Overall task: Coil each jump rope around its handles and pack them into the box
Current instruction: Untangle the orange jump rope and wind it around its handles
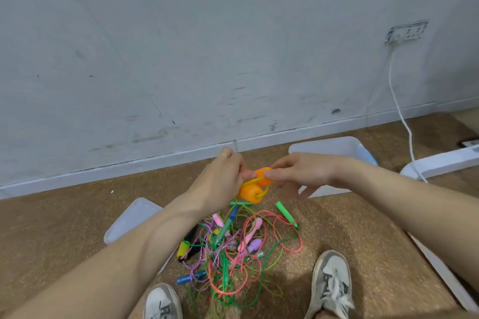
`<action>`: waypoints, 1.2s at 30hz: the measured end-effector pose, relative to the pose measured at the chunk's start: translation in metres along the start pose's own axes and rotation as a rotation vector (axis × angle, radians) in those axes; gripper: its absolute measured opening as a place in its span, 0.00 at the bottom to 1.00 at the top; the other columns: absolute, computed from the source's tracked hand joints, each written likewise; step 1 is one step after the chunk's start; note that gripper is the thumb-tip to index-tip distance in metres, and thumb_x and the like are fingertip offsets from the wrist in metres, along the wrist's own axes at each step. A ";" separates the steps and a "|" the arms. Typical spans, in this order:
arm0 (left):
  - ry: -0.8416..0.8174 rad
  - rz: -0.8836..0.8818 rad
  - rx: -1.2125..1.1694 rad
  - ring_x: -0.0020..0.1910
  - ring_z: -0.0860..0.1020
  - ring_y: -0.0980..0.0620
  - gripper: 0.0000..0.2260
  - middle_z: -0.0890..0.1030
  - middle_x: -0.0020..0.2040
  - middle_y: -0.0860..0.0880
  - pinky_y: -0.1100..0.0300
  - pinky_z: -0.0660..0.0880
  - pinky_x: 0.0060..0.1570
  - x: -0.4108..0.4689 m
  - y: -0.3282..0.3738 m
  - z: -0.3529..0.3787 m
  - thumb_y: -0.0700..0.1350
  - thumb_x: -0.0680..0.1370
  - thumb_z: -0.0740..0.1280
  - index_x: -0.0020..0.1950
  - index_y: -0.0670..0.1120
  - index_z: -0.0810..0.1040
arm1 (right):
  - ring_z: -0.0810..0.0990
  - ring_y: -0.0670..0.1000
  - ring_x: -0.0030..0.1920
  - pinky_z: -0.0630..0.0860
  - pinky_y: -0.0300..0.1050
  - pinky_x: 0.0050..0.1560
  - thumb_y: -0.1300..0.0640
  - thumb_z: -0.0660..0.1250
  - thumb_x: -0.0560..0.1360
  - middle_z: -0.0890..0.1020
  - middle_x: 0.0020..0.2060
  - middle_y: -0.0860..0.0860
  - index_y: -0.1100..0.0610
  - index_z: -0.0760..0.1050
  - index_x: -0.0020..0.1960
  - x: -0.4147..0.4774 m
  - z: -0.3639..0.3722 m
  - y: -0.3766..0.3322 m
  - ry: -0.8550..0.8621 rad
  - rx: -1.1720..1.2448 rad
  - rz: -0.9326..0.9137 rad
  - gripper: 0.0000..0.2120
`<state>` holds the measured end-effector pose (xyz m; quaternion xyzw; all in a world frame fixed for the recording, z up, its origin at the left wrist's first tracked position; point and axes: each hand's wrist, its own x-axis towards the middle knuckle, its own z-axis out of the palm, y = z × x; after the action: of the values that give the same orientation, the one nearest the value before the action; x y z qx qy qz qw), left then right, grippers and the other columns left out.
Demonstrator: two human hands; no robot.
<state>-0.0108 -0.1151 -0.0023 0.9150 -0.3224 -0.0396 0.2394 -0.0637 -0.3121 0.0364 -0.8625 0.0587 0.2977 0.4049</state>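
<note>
Two orange handles (255, 189) side by side, one yellow rope (250, 181) looped round them, held above the carpet (64, 215) near its wall edge. Gripped by left hand (225, 176), fingers curled; rope pinched by right hand (298, 173). Below, tangled pile (241, 254), uncountable. Box (334, 146) half hidden behind right wrist.

Bare floor (64, 215) lies open left of the plastic lid (129, 217) and right of the rope tangle (241, 264), which fills the ground between the left shoe (162, 303) and the right shoe (333, 282). The box (334, 141) stands near the wall (181, 59); a white cable (404, 116) hangs to its right.
</note>
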 end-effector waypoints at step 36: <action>-0.014 -0.198 -0.157 0.48 0.75 0.48 0.05 0.73 0.50 0.50 0.52 0.71 0.50 0.105 -0.072 0.198 0.45 0.76 0.65 0.51 0.48 0.76 | 0.70 0.52 0.60 0.62 0.54 0.56 0.65 0.62 0.73 0.77 0.50 0.47 0.47 0.75 0.56 0.146 0.048 0.240 -0.031 -0.905 0.092 0.17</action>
<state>0.0688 -0.2121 -0.2017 0.9204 -0.2282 -0.0945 0.3031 -0.0497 -0.4159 -0.2287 -0.9447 -0.0450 0.3238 -0.0256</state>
